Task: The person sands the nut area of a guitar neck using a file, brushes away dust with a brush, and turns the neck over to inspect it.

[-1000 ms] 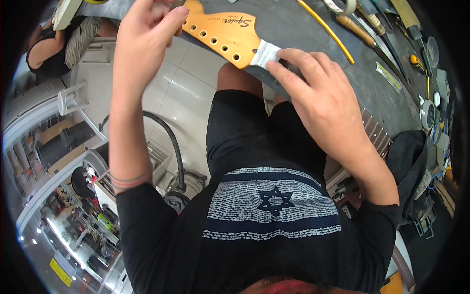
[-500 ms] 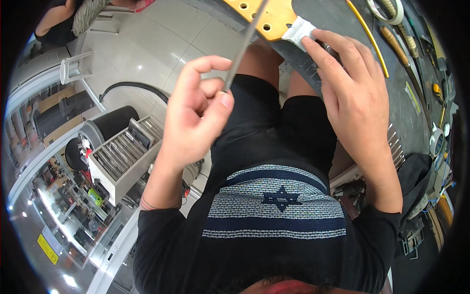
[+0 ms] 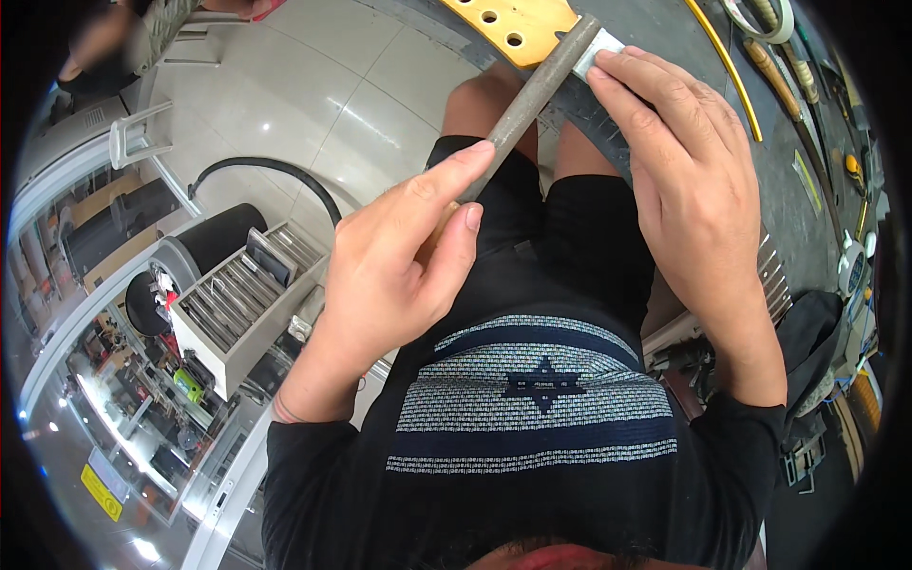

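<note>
My left hand [image 3: 404, 256] is closed around the lower end of a grey metal file [image 3: 527, 104], its index finger stretched along the shaft. The file slants up and to the right, its far end lying across the edge of a yellow wooden guitar headstock [image 3: 540, 24] with round tuner holes. Beside that end sits a white covering, perhaps tape or paper [image 3: 595, 57], where the headstock meets the neck. My right hand [image 3: 693, 161] presses its fingertips on this white part and covers the neck, hiding its thumb and most of the neck.
The dark workbench [image 3: 779, 180] carries a yellow strip [image 3: 727, 71], a tape roll [image 3: 760, 24] and wooden-handled tools [image 3: 771, 76]. At the left stands a tray of metal tools [image 3: 233, 309], near a black hose [image 3: 261, 163]. Another person [image 3: 114, 57] sits at far left.
My left hand has turned and moved right and slightly down, its index finger now straightened along the file. The file has swung from steeply upright to a slant, reaching the white part.
</note>
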A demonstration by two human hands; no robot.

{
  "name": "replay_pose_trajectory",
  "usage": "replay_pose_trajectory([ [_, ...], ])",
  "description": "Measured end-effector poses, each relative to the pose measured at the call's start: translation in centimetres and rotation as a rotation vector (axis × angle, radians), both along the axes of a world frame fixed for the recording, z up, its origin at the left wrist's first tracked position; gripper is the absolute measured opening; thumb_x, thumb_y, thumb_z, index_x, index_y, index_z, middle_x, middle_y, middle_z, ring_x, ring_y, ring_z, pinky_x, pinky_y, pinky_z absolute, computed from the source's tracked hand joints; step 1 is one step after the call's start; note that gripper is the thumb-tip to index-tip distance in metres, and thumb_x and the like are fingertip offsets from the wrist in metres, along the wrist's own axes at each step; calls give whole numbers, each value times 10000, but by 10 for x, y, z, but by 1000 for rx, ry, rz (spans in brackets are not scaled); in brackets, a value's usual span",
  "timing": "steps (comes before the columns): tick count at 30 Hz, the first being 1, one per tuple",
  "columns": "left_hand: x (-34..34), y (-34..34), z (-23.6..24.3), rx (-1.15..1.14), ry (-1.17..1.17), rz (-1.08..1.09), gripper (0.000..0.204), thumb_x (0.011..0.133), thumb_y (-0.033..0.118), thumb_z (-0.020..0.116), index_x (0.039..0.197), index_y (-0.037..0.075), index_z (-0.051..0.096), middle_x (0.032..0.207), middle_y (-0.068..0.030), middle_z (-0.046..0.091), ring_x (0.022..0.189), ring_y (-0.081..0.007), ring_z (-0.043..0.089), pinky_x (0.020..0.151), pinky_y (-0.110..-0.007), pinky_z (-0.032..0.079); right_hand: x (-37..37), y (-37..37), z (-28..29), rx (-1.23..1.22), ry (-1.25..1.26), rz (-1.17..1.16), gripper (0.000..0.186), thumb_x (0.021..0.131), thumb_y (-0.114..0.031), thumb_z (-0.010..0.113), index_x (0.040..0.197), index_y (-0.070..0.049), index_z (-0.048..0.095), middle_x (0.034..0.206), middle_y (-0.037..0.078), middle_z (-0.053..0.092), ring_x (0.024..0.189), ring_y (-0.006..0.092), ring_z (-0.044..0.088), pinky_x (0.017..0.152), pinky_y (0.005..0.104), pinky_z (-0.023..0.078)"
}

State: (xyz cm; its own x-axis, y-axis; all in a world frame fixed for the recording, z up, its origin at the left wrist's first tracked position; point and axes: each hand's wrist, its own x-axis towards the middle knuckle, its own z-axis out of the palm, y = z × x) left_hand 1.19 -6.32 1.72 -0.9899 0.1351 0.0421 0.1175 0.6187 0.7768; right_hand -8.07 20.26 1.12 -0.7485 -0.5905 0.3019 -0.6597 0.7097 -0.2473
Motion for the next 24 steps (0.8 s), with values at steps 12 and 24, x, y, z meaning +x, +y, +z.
replay_pose_trajectory([
  [12, 13, -1, -2, -37, 18, -43, 523, 961, -75, 771, 1466, 64, 771, 711, -60, 599, 576, -216, 608, 573, -373, 517, -1, 1, 0, 19, 25, 18, 550, 894, 112, 716, 1419, -38, 789, 1444, 108, 769, 1400, 340, 722, 1201, 501, 548],
  [24, -52, 33, -10, -21, 79, -77, 377, 1073, -78, 696, 1433, 5, 773, 892, -116, 740, 721, -145, 686, 699, -294, 545, -1, 1, -4, -14, 15, 18, 547, 901, 84, 727, 1433, -29, 777, 1427, 115, 765, 1381, 354, 726, 1220, 526, 556],
])
